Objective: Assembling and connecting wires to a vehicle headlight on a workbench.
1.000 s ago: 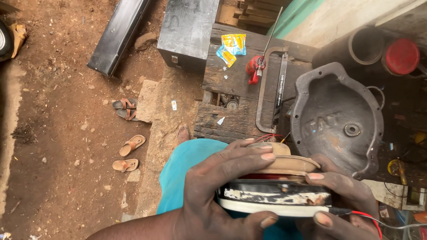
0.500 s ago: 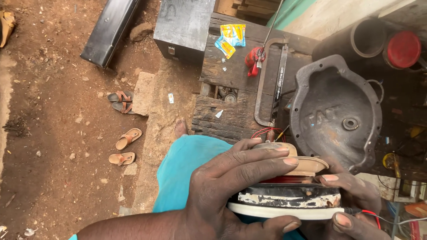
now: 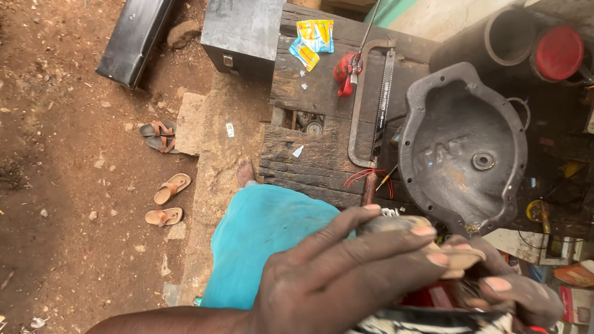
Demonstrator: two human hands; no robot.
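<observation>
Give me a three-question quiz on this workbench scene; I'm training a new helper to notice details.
1. True or false: the hacksaw lies on the wooden bench.
2. What colour is the cap at top right?
3. The left hand rests on: A) a striped object B) the metal housing C) a sandal.

Key: 1 true; 2 red; 3 A.

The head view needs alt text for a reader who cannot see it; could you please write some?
Seen from above, the left hand and right hand grip a flat black-and-white device with a tan piece on top, over a teal-clad lap. Ahead, a worn wooden bench holds a hacksaw and a grey metal housing; sandals lie on the dirt.
</observation>
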